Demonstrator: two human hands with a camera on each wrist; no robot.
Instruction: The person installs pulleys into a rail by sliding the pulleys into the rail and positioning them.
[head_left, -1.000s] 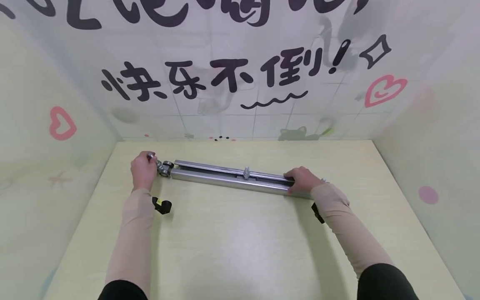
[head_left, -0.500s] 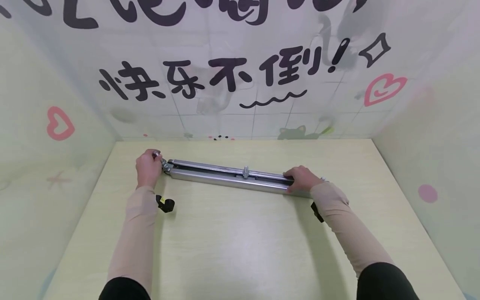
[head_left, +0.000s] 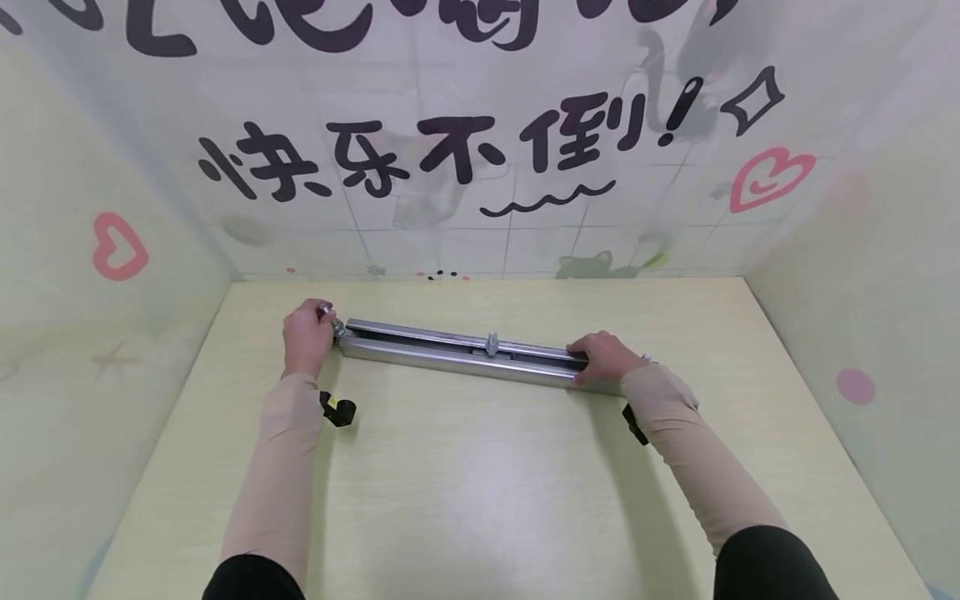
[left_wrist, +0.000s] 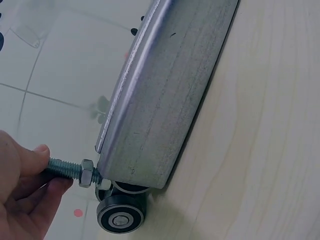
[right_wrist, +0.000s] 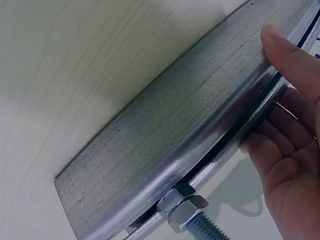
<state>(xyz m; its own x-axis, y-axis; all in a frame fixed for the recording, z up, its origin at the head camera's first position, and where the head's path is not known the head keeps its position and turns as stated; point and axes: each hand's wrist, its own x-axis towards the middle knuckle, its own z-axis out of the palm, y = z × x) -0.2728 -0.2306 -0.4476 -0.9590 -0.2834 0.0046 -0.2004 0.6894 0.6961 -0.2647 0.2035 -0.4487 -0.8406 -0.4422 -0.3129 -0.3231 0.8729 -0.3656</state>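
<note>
A silver metal channel rail (head_left: 420, 357) lies on the table, its slot facing up. At its left end my left hand (head_left: 307, 340) pinches the threaded bolt (left_wrist: 65, 168) of a roller trolley. One black-rimmed wheel (left_wrist: 120, 219) of that trolley shows just outside the rail's end; the part behind it is hidden. My right hand (head_left: 609, 360) grips the rail near its right end, thumb on the near side and fingers on the far side. A second bolt with nuts (right_wrist: 182, 207) sticks out of the slot near the right end, and a third bolt (head_left: 492, 344) stands mid-rail.
The pale wooden table (head_left: 480, 483) extends in front of the rail. A printed wall sheet (head_left: 450, 242) rises behind the table's back edge, with side panels left and right. A black wrist camera (head_left: 341, 411) hangs by the left forearm.
My left hand has moved right, bringing the trolley against the rail's left end; its wheels showed more fully outside before. My right hand and the rail have stayed nearly still.
</note>
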